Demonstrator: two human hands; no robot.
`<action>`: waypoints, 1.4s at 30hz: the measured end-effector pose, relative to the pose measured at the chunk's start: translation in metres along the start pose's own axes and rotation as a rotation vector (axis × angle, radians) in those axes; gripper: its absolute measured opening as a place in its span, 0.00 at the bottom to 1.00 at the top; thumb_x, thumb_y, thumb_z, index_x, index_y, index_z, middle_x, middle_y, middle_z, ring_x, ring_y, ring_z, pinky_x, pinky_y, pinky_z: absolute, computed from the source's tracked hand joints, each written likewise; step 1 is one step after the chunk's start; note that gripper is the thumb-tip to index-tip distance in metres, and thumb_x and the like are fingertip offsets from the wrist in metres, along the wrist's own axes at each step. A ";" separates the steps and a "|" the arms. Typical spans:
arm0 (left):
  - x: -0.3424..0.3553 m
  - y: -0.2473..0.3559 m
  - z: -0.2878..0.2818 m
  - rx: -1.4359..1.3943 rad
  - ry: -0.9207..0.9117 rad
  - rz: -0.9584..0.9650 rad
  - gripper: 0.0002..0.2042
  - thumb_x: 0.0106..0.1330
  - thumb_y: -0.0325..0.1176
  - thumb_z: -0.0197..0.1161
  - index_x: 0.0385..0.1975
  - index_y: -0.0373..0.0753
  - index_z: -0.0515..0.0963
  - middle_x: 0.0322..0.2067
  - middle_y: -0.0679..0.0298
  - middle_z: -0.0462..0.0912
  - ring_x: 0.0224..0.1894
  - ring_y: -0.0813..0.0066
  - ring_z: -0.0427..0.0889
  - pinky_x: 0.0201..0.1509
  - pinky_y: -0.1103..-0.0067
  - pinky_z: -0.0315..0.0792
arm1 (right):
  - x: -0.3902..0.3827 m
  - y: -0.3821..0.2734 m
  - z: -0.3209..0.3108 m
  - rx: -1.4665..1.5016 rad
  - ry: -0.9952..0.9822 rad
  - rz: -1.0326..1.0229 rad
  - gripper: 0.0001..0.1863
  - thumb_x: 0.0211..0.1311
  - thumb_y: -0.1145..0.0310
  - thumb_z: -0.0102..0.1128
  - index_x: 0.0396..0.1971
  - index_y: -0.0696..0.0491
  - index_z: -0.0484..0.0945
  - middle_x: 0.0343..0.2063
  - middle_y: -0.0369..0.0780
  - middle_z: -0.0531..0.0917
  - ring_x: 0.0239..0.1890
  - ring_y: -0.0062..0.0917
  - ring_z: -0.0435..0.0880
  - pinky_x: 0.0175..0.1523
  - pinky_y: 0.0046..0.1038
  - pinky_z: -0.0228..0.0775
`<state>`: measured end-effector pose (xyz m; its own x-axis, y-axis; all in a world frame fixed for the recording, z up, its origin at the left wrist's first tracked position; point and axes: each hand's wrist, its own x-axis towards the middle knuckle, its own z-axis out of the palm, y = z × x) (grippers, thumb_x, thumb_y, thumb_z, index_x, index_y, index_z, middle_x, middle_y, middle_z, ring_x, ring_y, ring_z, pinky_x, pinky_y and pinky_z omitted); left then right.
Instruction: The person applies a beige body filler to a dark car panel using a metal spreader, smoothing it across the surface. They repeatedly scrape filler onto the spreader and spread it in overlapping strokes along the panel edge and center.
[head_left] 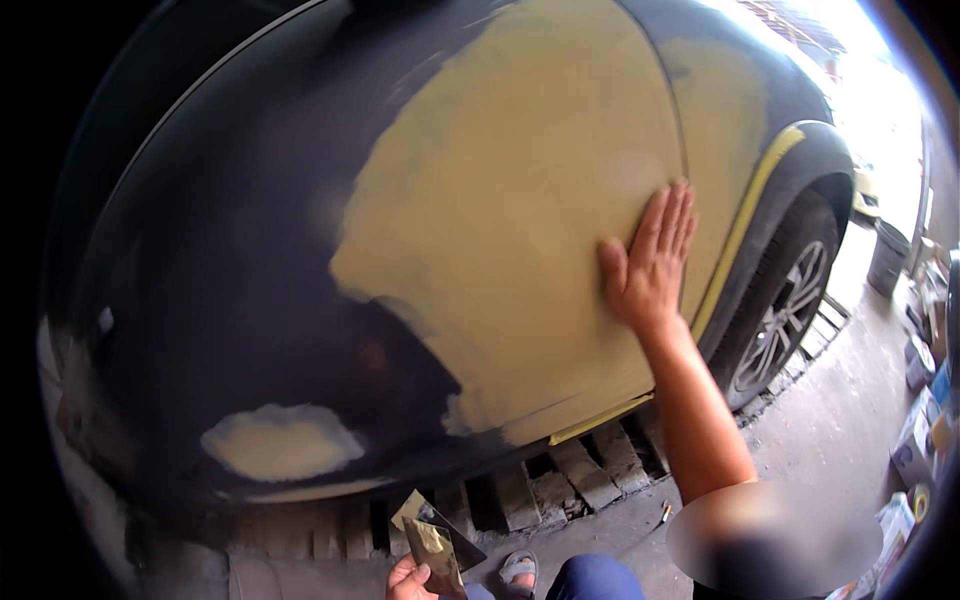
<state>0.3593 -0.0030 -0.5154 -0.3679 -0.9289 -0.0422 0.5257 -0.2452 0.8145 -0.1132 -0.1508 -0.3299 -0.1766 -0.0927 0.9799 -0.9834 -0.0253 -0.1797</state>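
Head view: left of the silver-spoked black wheel (788, 312), the matte yellow filler patch (510, 200) is touched by the flat right hand (650, 272), fingers nearly together. A flat, yellow-smeared spreader (433, 552) is pinched by the left hand (406, 582). Light, even pressure is probably best applied.

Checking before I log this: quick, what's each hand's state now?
Left hand: closed, holding flat yellow-smeared plates.
Right hand: open, fingers extended, laid against the yellowish door patch.
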 end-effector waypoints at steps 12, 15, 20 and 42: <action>-0.068 0.017 -0.007 0.008 0.149 0.169 0.16 0.66 0.26 0.59 0.54 0.31 0.74 0.49 0.54 0.81 0.51 0.61 0.82 0.59 0.65 0.74 | -0.010 -0.204 0.022 0.087 -0.283 -0.541 0.44 0.62 0.34 0.46 0.70 0.50 0.61 0.73 0.40 0.54 0.77 0.34 0.44 0.75 0.55 0.31; -0.078 0.021 -0.006 0.051 0.202 0.190 0.16 0.65 0.27 0.60 0.52 0.31 0.74 0.49 0.55 0.81 0.50 0.62 0.82 0.58 0.66 0.74 | -0.038 -0.192 0.030 0.014 -0.259 -0.641 0.43 0.62 0.34 0.46 0.71 0.45 0.59 0.74 0.34 0.53 0.77 0.26 0.45 0.77 0.48 0.32; -0.091 0.043 -0.006 0.053 0.152 0.165 0.16 0.67 0.25 0.57 0.53 0.30 0.74 0.50 0.53 0.81 0.52 0.60 0.81 0.60 0.65 0.73 | -0.043 -0.107 0.020 0.012 -0.280 -0.497 0.45 0.60 0.37 0.53 0.72 0.46 0.56 0.75 0.36 0.51 0.77 0.30 0.43 0.76 0.49 0.29; -0.079 0.057 -0.090 -0.073 0.088 0.053 0.21 0.69 0.28 0.56 0.61 0.28 0.67 0.51 0.52 0.80 0.50 0.57 0.82 0.52 0.60 0.80 | -0.066 -0.219 0.053 0.013 -0.235 -0.613 0.42 0.64 0.38 0.48 0.69 0.54 0.60 0.72 0.44 0.58 0.75 0.40 0.49 0.74 0.56 0.29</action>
<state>0.4874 0.0311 -0.5183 -0.2706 -0.9612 -0.0534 0.5983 -0.2114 0.7729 0.1160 -0.1915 -0.3595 0.4310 -0.2726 0.8602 -0.9021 -0.1546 0.4029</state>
